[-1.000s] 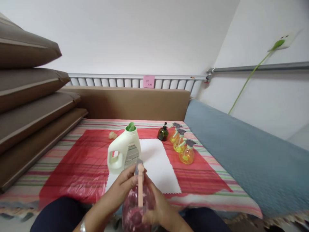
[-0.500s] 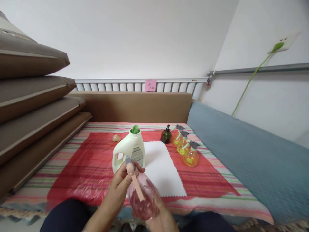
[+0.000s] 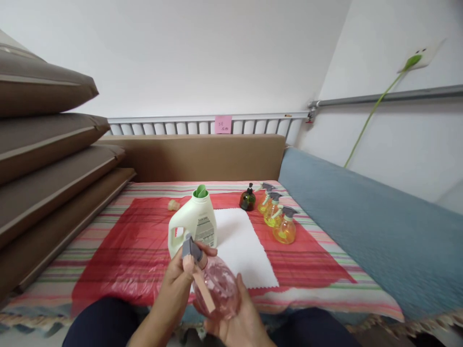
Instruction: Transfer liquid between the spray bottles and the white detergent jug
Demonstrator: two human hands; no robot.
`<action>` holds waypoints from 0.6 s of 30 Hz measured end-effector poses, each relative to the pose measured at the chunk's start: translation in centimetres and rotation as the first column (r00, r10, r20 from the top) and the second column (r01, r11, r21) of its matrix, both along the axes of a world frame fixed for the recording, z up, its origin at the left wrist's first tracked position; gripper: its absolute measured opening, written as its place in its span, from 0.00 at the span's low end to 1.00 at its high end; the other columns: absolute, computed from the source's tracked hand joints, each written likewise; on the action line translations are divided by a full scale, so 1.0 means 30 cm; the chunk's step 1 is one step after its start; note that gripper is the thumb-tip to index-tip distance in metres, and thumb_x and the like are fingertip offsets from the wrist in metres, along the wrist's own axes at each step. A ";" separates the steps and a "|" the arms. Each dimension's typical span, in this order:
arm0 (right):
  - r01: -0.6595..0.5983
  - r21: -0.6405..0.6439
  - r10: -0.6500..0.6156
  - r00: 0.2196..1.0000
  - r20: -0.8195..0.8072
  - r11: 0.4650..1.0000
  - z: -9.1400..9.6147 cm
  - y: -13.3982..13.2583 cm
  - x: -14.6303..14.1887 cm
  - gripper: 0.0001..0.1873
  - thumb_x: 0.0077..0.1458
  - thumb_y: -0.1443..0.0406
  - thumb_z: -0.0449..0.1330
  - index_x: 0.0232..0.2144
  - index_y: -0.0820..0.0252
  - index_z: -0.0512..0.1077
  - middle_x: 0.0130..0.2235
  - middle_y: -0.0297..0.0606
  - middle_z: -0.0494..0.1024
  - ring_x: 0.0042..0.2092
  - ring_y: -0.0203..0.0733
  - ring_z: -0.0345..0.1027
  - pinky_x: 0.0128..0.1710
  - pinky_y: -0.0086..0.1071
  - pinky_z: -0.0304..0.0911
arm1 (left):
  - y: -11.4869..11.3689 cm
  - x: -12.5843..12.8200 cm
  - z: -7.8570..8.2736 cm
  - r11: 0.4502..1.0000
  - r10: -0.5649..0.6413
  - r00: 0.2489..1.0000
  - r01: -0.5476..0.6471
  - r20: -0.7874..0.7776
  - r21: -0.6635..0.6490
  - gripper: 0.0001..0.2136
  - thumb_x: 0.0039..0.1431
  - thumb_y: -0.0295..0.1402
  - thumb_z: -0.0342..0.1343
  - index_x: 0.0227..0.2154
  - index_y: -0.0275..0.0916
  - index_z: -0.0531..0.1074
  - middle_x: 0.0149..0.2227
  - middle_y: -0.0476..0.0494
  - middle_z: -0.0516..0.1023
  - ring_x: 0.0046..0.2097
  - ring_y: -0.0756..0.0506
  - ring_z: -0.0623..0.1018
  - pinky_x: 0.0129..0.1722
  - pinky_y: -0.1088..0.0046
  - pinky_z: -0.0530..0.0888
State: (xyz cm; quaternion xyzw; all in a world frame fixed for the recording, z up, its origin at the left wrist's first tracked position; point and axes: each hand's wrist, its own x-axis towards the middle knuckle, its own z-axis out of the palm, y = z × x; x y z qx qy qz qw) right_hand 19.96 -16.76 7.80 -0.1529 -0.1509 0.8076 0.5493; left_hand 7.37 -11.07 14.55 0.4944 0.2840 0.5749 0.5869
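Observation:
A pink see-through spray bottle (image 3: 220, 284) with a grey head and a pink trigger is held tilted in front of me, its head to the upper left. My left hand (image 3: 177, 274) grips it round the neck, just under the spray head. Around the lower right of its body curves my right hand (image 3: 240, 315), with part of the fingers hidden behind the bottle. Right behind stands a pale green detergent jug (image 3: 193, 219) with its green spout uncovered. A white scalloped sheet (image 3: 240, 250) lies beside and beneath the jug.
Several yellow spray bottles (image 3: 284, 231) stand in a row at the right, near a dark green pump bottle (image 3: 248, 199). A small beige cap (image 3: 173, 205) lies left of the jug. Red plastic sheeting (image 3: 119, 250) covers the striped cloth. Stacked brown cushions (image 3: 54, 178) rise at the left.
The spray bottle has turned and tipped slightly in my hands, so more of its grey head shows. My right hand has shifted along the bottle's body. The view has moved a little.

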 end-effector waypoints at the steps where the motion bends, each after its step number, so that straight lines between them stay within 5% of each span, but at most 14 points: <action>1: 0.030 0.006 -0.030 0.999 0.015 1.000 -0.005 -0.002 0.002 0.35 0.45 0.44 0.61 0.48 0.61 0.69 0.45 0.46 0.77 0.41 0.47 0.72 0.31 0.35 0.65 | 0.002 0.000 -0.001 1.000 -0.013 1.000 0.013 0.020 -0.006 0.13 0.49 0.41 0.60 0.33 0.38 0.73 0.35 0.40 0.78 0.41 0.39 0.76 0.48 0.59 0.69; 4: 0.247 0.095 -0.248 0.969 0.000 0.964 -0.012 -0.009 0.014 0.32 0.41 0.53 0.68 0.50 0.47 0.67 0.51 0.37 0.73 0.49 0.49 0.68 0.40 0.40 0.65 | 0.006 0.000 0.000 0.998 -0.060 0.982 0.062 0.177 -0.008 0.11 0.51 0.41 0.58 0.34 0.39 0.74 0.35 0.42 0.78 0.41 0.41 0.76 0.51 0.58 0.67; 6: 0.194 0.089 -0.194 0.981 -0.014 0.977 -0.011 -0.012 0.022 0.32 0.42 0.49 0.66 0.50 0.48 0.66 0.54 0.39 0.70 0.52 0.51 0.65 0.44 0.44 0.64 | 0.007 0.001 0.002 0.997 -0.066 0.975 0.071 0.211 -0.019 0.10 0.51 0.39 0.58 0.34 0.39 0.74 0.35 0.42 0.77 0.41 0.42 0.76 0.52 0.57 0.67; 9: 0.046 0.020 -0.047 0.999 0.017 0.999 -0.011 -0.012 0.028 0.32 0.47 0.44 0.59 0.49 0.56 0.68 0.50 0.45 0.74 0.46 0.50 0.70 0.33 0.38 0.66 | 0.012 0.006 -0.002 0.996 -0.066 0.982 0.077 0.175 -0.054 0.12 0.50 0.42 0.59 0.34 0.39 0.74 0.35 0.41 0.77 0.41 0.40 0.76 0.50 0.56 0.69; 13: 0.269 0.107 -0.270 0.963 -0.007 0.957 -0.005 -0.013 0.029 0.35 0.40 0.56 0.69 0.52 0.46 0.64 0.54 0.37 0.71 0.54 0.51 0.64 0.47 0.45 0.62 | 0.029 0.017 -0.012 0.999 -0.035 0.985 0.040 0.171 -0.020 0.17 0.41 0.44 0.66 0.31 0.38 0.74 0.31 0.43 0.77 0.37 0.42 0.77 0.47 0.60 0.71; 15: 0.193 0.091 -0.192 0.981 -0.025 0.977 -0.002 -0.017 0.031 0.34 0.44 0.50 0.65 0.52 0.50 0.64 0.54 0.40 0.70 0.54 0.52 0.63 0.47 0.45 0.62 | 0.034 0.023 -0.012 1.000 -0.017 0.986 0.019 0.165 -0.009 0.17 0.39 0.42 0.68 0.32 0.38 0.74 0.31 0.44 0.76 0.37 0.42 0.77 0.47 0.62 0.72; 18: 0.043 0.030 -0.042 0.999 -0.008 0.999 -0.007 -0.022 0.029 0.33 0.50 0.44 0.56 0.52 0.58 0.65 0.52 0.47 0.72 0.48 0.50 0.69 0.31 0.34 0.65 | 0.031 0.026 -0.003 0.999 -0.034 0.983 0.035 0.181 -0.004 0.17 0.39 0.41 0.68 0.32 0.40 0.74 0.30 0.46 0.76 0.37 0.42 0.77 0.45 0.63 0.73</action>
